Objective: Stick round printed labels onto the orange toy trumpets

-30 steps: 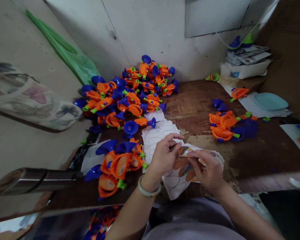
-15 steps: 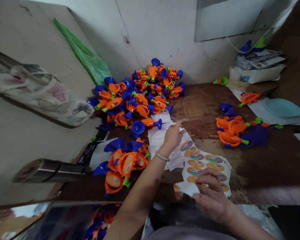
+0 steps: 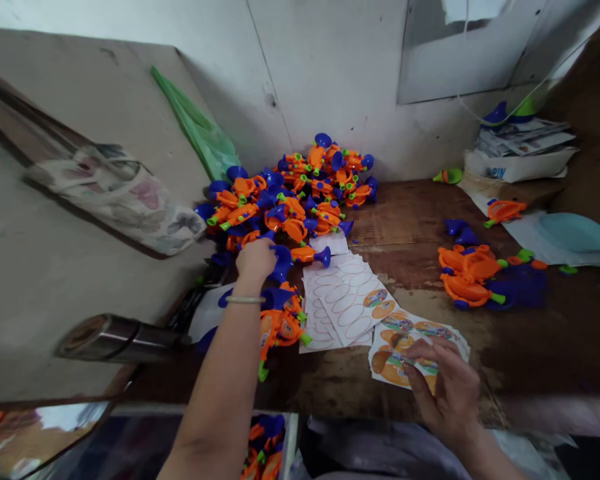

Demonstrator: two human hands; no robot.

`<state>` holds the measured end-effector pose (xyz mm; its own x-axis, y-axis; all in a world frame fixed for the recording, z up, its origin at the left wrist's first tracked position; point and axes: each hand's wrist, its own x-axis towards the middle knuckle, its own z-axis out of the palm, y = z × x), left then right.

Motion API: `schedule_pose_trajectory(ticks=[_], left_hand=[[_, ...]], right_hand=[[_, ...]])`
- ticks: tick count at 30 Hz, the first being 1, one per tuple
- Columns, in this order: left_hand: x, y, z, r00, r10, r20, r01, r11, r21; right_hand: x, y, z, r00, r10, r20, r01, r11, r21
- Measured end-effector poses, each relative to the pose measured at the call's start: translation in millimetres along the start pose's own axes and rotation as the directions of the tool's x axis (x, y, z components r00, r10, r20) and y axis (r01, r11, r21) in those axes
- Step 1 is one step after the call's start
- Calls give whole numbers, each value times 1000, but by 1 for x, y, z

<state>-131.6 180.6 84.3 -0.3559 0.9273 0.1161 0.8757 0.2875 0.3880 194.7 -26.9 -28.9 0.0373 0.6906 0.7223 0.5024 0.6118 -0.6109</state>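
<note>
My left hand (image 3: 256, 260), with a bangle at its wrist, is closed at the front of the heap of toy trumpets. It grips a toy trumpet whose blue bell (image 3: 282, 264) sticks out on its right; the fingertips are hidden. My right hand (image 3: 445, 383) pinches a small oval sticker (image 3: 401, 343) between thumb and fingers, above a stack of printed sticker sheets (image 3: 433, 328). Left of that stack lie peeled backing sheets (image 3: 337, 300) with blank ovals and a few stickers on one. Toy trumpets with oval labels (image 3: 280, 327) lie partly behind my left forearm.
A large heap of orange and blue toy trumpets (image 3: 295, 213) stands against the wall. More orange parts (image 3: 470, 273) lie at right, near a pale blue dish (image 3: 577, 232). A steel flask (image 3: 125, 339) and a floral bag (image 3: 125, 193) are at left. Below the table edge is a box of toys (image 3: 265, 447).
My left hand has moved left from the backing sheets to the toy trumpets and closed on one. The white strip at my right hand is gone from view, and a sticker shows at its fingertips.
</note>
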Motion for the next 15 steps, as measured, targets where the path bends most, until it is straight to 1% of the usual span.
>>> schedule_pose_trajectory(ticks=[2,4,6,7,8,9,10,11,12,13,14,15], left_hand=[[-6,-10,-16,997,37,-73,-42,997,-69],[-25,-18,-30,988,89,-129,-107,983,-147],[-54,-23,-38,971,162,-174,-203,947,-249],[-70,-23,-40,955,221,-199,-277,906,-321],[-86,-22,-39,914,325,-243,-404,785,-469],[-102,-20,-36,867,423,-264,-493,647,-582],[-116,-17,-33,808,516,-284,-554,504,-662],[-129,-13,-28,753,588,-294,-578,378,-723],[-141,-8,-23,698,650,-301,-585,275,-763],[-151,-4,-17,653,696,-297,-573,198,-795],[-160,1,-11,625,727,-286,-545,144,-826],[-169,5,-5,620,739,-263,-499,112,-859]], right_hand=[[2,-1,1,1000,5,-31,-6,1000,-17],[7,-2,3,992,72,-108,-68,997,37],[16,-3,6,960,223,-171,-190,964,188],[22,-3,8,933,312,-180,-256,926,276],[29,-3,10,902,397,-172,-319,878,356],[35,-2,13,870,473,-142,-378,822,426],[41,-2,16,837,536,-114,-424,765,486],[47,-2,19,805,588,-82,-460,705,539],[51,-2,22,780,625,-38,-489,646,586],[55,-3,26,765,644,13,-511,595,620],[57,-4,28,759,647,68,-530,555,641],[58,-6,30,758,642,114,-545,527,652]])
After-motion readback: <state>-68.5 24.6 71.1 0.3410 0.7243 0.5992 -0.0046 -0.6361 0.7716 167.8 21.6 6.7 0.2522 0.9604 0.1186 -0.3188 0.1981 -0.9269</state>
